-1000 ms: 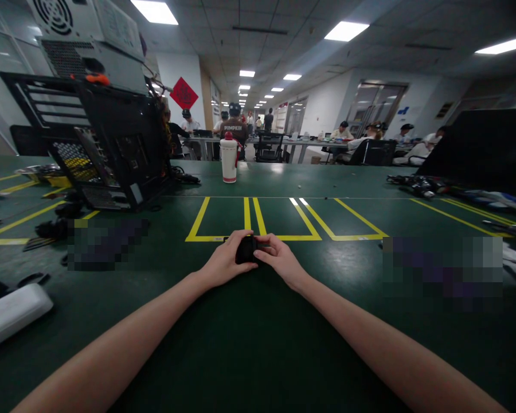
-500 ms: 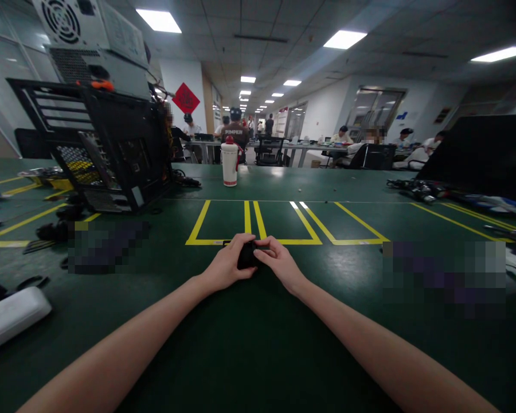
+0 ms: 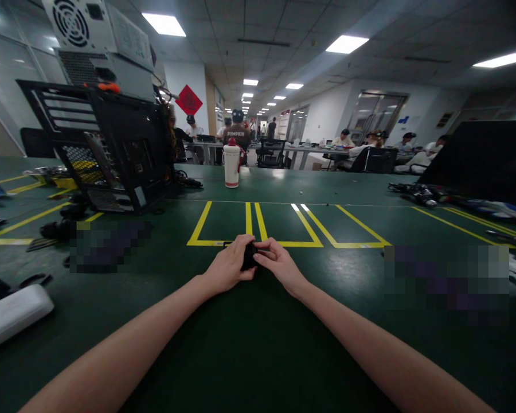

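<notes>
A small black rounded object (image 3: 249, 257) is on the green table (image 3: 249, 344) in front of me; its kind does not show. My left hand (image 3: 231, 263) is wrapped round its left side, with the thumb below and the fingers over the top. At its right edge, my right hand (image 3: 279, 263) pinches with thumb and fingertips; what lies between those fingertips is too small to make out. A thin black part sticks out past the left fingers. Just beyond both hands run yellow tape outlines (image 3: 258, 223).
An opened black computer case (image 3: 112, 149) with metal power supplies (image 3: 124, 43) on top stands at the left. Behind the tape is a white bottle (image 3: 231, 166). A white case (image 3: 17, 315) lies near left, and cables (image 3: 413, 192) lie at right. Several people sit farther back.
The whole view has shifted slightly down and right as the head moved. Both hands stay at the black object, with barely any change in grip.
</notes>
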A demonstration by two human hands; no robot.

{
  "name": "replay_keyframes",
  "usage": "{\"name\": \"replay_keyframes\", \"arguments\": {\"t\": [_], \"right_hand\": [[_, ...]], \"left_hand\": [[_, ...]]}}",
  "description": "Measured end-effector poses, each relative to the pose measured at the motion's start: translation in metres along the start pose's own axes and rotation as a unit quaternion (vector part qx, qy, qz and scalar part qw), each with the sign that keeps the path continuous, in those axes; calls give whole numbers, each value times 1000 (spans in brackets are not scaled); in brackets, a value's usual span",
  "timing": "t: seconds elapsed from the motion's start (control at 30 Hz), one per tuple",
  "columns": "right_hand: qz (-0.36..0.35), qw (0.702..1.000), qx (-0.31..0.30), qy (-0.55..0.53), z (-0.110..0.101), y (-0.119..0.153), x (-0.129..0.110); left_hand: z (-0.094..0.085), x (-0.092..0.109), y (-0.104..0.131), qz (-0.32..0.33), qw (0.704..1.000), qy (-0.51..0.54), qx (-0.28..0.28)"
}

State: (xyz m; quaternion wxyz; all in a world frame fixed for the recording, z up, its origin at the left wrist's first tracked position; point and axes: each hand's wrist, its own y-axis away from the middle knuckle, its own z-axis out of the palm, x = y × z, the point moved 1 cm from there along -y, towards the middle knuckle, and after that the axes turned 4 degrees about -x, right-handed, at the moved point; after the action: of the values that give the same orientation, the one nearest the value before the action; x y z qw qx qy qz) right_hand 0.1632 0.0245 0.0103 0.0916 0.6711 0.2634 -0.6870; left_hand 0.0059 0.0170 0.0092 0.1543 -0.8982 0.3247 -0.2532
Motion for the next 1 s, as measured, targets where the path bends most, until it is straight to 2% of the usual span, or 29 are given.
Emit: {"name": "replay_keyframes", "arguments": {"t": [0.17, 0.27, 0.43, 0.57, 0.7, 1.0], "right_hand": [[20, 1000, 24, -2, -2, -5, 7], [38, 999, 2, -18, -4, -7, 10], [9, 999, -29, -25, -3, -3, 7], [-4, 1000, -6, 2, 0, -3, 6], [26, 999, 13, 18, -1, -5, 9], [17, 999, -44, -4, -1, 1, 3]], "left_hand": [[1, -1, -1, 0, 1000, -11, 2], [0, 0, -1, 0, 1000, -15, 0], [-2, 2, 1, 14, 1000, -11, -5], [-2, 2, 2, 21, 1000, -9, -1], [-2, 3, 2, 16, 1000, -9, -3], [-6, 9, 6, 29, 999, -1, -21]]}}
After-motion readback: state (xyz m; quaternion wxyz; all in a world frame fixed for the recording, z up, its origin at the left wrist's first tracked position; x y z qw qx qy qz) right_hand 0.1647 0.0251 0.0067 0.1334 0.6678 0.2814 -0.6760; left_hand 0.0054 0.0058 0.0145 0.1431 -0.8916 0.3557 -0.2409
